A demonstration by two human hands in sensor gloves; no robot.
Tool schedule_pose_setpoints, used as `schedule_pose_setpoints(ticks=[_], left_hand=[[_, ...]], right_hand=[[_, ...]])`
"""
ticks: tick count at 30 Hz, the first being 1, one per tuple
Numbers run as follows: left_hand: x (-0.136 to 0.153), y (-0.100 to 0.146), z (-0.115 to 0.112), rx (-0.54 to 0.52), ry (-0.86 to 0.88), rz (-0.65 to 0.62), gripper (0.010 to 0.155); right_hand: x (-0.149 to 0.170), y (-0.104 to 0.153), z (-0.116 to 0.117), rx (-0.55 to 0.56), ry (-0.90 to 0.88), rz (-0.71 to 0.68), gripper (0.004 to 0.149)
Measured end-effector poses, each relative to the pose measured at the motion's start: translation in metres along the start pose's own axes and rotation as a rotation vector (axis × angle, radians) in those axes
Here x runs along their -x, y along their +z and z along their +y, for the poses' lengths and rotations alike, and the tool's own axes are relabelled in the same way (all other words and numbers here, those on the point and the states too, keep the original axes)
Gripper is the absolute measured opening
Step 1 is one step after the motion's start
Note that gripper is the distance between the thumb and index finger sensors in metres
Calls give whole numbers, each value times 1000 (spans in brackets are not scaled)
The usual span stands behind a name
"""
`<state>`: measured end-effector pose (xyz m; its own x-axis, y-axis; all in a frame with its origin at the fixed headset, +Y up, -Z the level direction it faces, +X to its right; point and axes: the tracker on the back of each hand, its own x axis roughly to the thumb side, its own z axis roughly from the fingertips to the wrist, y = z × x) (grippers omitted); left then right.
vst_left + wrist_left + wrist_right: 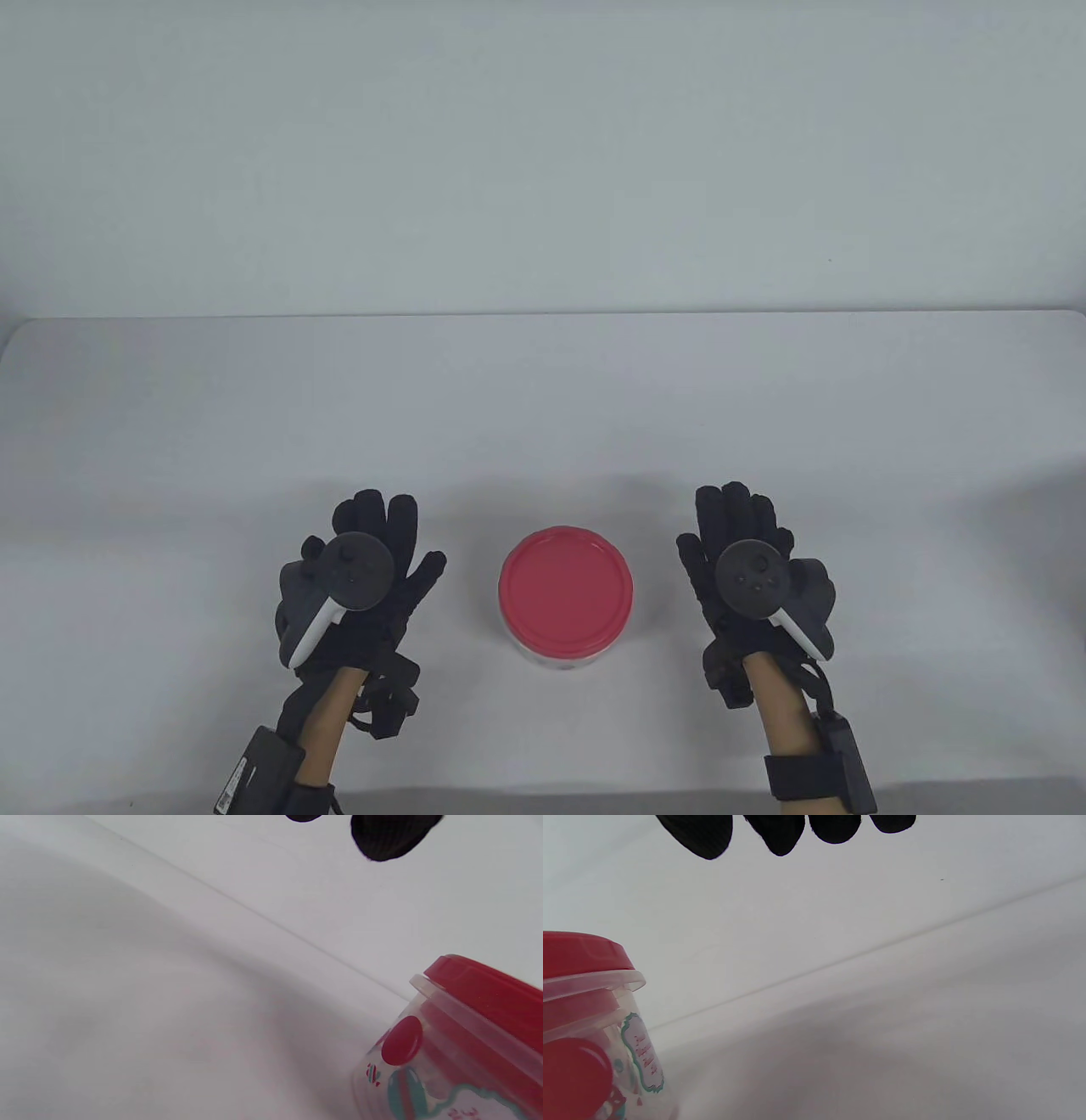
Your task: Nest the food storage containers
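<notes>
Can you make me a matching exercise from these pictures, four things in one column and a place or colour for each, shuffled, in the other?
Things:
1. lid
2. left hand
3. right hand
4. container

Descriptions:
A. clear plastic with a printed label
B. red
C. open, on the table view's left side
D. open, on the table view's right side

Pairs: 1-B, 2-C, 3-D, 4-A

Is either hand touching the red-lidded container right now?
No: in the table view the left hand and right hand lie open on either side of the red-lidded container, with bare table between.
</notes>
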<state>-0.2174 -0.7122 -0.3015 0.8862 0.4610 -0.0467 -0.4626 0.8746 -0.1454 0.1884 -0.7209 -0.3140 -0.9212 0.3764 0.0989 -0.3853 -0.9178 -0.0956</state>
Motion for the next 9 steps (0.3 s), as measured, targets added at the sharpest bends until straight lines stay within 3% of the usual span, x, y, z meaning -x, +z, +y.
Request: schedule_pose_setpoints(ticks=[9], left_hand=[[0, 0, 0, -5, -15, 20, 76]], right_hand=[[1, 1, 0, -3, -10, 12, 62]])
